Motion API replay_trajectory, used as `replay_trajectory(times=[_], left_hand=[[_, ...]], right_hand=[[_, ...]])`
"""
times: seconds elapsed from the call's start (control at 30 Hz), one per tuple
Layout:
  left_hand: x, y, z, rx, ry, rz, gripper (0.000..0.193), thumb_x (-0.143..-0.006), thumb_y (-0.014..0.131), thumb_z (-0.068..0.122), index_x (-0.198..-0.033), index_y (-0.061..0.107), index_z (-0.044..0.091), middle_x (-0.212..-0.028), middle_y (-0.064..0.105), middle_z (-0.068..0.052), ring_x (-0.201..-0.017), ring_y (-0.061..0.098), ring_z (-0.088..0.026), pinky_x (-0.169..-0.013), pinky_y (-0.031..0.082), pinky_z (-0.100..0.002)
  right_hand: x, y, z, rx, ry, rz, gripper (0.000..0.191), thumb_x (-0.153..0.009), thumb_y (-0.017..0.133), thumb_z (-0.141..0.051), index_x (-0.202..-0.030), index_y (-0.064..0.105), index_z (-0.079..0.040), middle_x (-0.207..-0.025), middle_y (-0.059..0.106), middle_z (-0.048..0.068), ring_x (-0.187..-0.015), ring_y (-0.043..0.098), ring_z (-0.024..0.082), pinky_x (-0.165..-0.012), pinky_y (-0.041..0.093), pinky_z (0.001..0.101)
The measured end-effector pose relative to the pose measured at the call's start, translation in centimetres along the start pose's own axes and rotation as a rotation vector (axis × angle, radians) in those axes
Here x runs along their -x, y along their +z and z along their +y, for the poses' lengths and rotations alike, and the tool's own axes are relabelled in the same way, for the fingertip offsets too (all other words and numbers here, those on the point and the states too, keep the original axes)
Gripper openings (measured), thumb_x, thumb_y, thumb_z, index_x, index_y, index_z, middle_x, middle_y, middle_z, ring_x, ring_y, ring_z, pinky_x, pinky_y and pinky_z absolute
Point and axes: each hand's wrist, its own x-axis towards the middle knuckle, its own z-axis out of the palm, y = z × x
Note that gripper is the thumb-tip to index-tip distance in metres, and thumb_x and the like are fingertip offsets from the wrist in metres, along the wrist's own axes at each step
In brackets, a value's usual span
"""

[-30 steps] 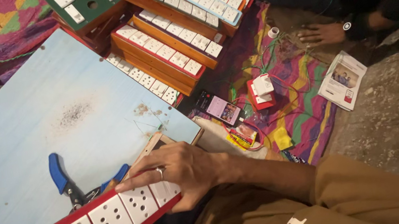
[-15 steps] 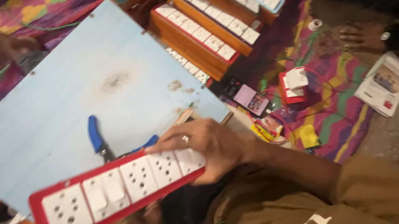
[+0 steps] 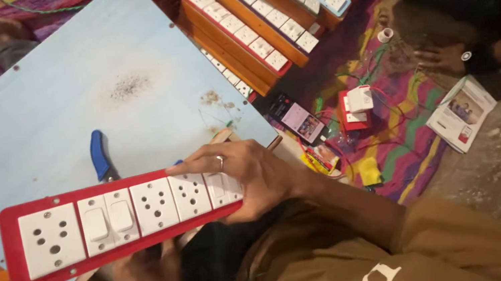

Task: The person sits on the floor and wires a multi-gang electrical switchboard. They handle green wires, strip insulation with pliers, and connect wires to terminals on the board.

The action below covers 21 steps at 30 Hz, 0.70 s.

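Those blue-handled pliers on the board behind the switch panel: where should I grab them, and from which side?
Take the blue-handled pliers by the exposed handle, reaching from the far side of the light blue board. The red switch panel, held by the right hand, covers their lower part.

On the red switchboard panel [image 3: 76, 234] held in the right hand [image 3: 249, 174], I count three white socket plates, two rocker switches between them, and one more plate partly covered under the gripping fingers [image 3: 200, 166].

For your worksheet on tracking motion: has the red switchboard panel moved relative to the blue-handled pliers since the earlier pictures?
Yes. The red switchboard panel now overlaps the lower part of the blue-handled pliers on the blue board; earlier it sat lower, clear of them.
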Motion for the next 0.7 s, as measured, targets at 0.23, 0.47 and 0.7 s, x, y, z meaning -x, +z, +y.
replay_trajectory(times=[0.23,0.47,0.7], left_hand=[[-0.5,-0.2,0.3,-0.088,-0.036,-0.154,0.016,-0.085,0.077,0.016,-0.095,0.074,0.004,-0.080,0.072,-0.017,-0.073,0.069,-0.038,-0.068,0.052,-0.044],[3.1,1.9,4.8,-0.473,-0.032,0.475,0.026,-0.079,0.078,0.026,-0.090,0.073,0.004,-0.093,0.071,-0.015,-0.086,0.067,-0.038,-0.088,0.041,-0.066],[5.9,3.8,3.6,-0.185,-0.286,0.355,0.023,-0.086,0.080,0.028,-0.079,0.074,0.007,-0.074,0.072,-0.012,-0.067,0.068,-0.032,-0.066,0.053,-0.042]], right_hand=[[-0.4,0.8,0.0,0.041,-0.032,0.016,0.082,-0.072,0.089,-0.025,-0.146,0.057,-0.014,-0.125,0.070,0.012,-0.114,0.072,0.031,-0.101,0.057,0.0403],[-1.7,1.8,0.4,0.019,-0.007,-0.042,0.083,-0.066,0.089,-0.025,-0.142,0.058,-0.011,-0.129,0.069,0.015,-0.115,0.071,0.033,-0.098,0.057,0.0404],[-1.6,2.5,0.3,0.074,0.025,-0.058,0.083,-0.068,0.090,-0.026,-0.143,0.058,-0.013,-0.131,0.069,0.016,-0.117,0.070,0.033,-0.098,0.058,0.0414]])
